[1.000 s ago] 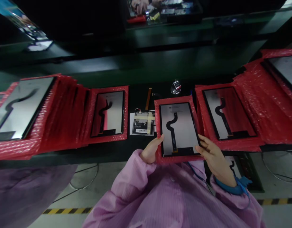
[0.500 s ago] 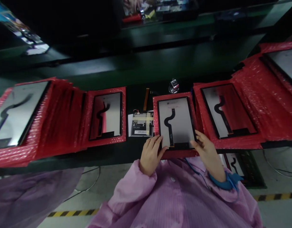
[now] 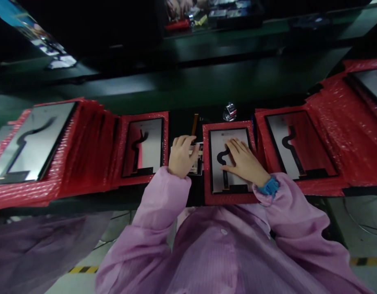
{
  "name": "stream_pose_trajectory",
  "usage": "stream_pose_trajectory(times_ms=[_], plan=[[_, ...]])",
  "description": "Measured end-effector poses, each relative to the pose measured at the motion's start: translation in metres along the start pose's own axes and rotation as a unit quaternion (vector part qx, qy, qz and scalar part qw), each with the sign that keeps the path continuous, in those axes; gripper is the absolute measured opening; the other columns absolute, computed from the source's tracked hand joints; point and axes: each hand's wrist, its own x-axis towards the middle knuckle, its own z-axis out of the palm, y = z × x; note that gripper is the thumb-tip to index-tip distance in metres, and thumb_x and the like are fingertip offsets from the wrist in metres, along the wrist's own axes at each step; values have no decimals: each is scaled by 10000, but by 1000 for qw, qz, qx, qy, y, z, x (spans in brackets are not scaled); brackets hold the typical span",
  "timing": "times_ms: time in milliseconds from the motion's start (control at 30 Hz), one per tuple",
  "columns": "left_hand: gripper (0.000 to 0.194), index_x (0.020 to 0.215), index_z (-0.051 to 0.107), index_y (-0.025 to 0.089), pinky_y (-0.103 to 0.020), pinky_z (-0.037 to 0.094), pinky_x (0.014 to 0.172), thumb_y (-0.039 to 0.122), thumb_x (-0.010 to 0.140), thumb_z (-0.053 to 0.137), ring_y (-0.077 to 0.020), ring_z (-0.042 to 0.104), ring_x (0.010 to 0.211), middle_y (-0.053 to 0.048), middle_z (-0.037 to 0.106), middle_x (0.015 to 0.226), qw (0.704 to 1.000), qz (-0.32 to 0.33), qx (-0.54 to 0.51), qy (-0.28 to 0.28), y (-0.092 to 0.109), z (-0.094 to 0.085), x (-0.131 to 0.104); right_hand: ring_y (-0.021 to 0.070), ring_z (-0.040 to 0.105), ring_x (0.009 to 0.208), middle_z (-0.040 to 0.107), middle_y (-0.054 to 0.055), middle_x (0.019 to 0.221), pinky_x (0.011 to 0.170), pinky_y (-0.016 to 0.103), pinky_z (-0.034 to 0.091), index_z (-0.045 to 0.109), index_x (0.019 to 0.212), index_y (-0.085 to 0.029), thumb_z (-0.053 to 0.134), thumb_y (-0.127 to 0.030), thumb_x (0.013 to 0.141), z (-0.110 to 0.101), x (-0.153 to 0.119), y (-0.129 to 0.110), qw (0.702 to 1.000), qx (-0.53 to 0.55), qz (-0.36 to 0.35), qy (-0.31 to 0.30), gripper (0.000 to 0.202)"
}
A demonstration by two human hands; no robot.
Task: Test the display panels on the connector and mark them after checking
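A display panel (image 3: pixel 237 179) with a curved black flex cable lies on a red bubble-wrap sheet (image 3: pixel 207 163) in front of me. Over the panel's upper part is my right hand (image 3: pixel 244 161), its fingers spread and a blue band at the wrist. My left hand (image 3: pixel 181 157) is over the small device with taped parts (image 3: pixel 199 157), left of the panel, thumb and fingers apart. Part of that device is hidden by the hand. An orange-brown flex strip (image 3: pixel 195 124) lies just beyond my left fingertips.
Stacks of red bubble wrap with panels stand at the left (image 3: pixel 93 151) and right (image 3: pixel 353 134). Single panels lie nearer on each side (image 3: pixel 157 147) (image 3: pixel 317 151). A shiny round object (image 3: pixel 230 112) sits behind the centre panel. Purple clothing of another person (image 3: pixel 47 245) shows at lower left.
My left hand has left the panel's lower left corner and moved up and left over the small device. My right hand has moved from the lower right edge onto the panel.
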Motion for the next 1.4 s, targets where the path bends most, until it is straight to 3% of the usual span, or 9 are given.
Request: stream_pose_trajectory(times_ms=[167,300,433,633,867,1033,1133,1233,1400], plan=[[252,1135,664,134,-467,503,975,293,978,548,-300,568,1129,-158,652,1174,997,71,-21,-15,4,25,10,306,414,1448,517,159,1483,1221,538,319,482,1447,-168,540,-477,958,8,-2,12,993,44,17,111,582],[239,1136,660,147,-456,501,975,296,993,540,-286,598,1103,-132,675,1156,977,168,-51,-121,26,29,-4,317,497,1277,596,184,1303,1129,548,381,581,1302,-127,369,-229,973,1,1,20,955,-32,169,241,404],[247,1164,650,107,-427,508,954,241,993,534,-279,634,1073,-140,704,1156,971,177,-52,-150,31,26,-9,352,555,1147,609,249,1210,1021,568,440,535,1321,-36,359,-110,893,-11,14,24,943,-88,242,213,469],[260,1176,656,106,-431,502,977,247,994,536,-285,640,1119,-147,711,1208,971,174,-61,-155,27,25,-11,349,612,1078,650,238,1147,873,463,509,635,1106,-79,499,-133,829,-28,44,27,925,-81,340,151,313],[241,1163,668,136,-462,487,991,249,989,545,-287,657,1126,-141,720,1219,969,163,-79,-166,22,21,-10,291,622,967,676,170,1006,892,434,476,657,932,-141,499,-213,905,-42,39,30,922,-57,333,192,176],[293,1189,655,167,-461,489,1014,346,1024,491,-278,661,1150,-134,713,1234,966,124,-176,-143,33,1,-15,240,580,971,615,85,921,952,413,460,614,849,-214,394,-440,1010,-41,-15,-11,888,98,255,369,354],[412,1301,594,175,-432,493,1033,455,1018,489,-280,637,1201,-145,683,1285,936,75,-290,-186,58,-13,-28,205,585,1096,627,61,1105,982,370,471,626,875,-243,382,-489,1024,-15,-48,-55,872,300,170,348,378],[464,1278,603,174,-386,537,942,526,1000,485,-272,678,1081,-140,709,1180,875,28,-396,-278,85,-17,-43,218,562,1223,587,55,1329,1032,396,472,627,920,-259,353,-547,1019,15,-69,-87,839,405,165,323,410],[509,1283,594,174,-351,514,958,557,1021,384,-255,680,1065,-123,700,1169,799,-64,-506,-319,104,-11,-61,241,570,1248,634,53,1270,1060,422,478,649,980,-289,398,-541,1004,25,-83,-95,830,467,167,254,356]])
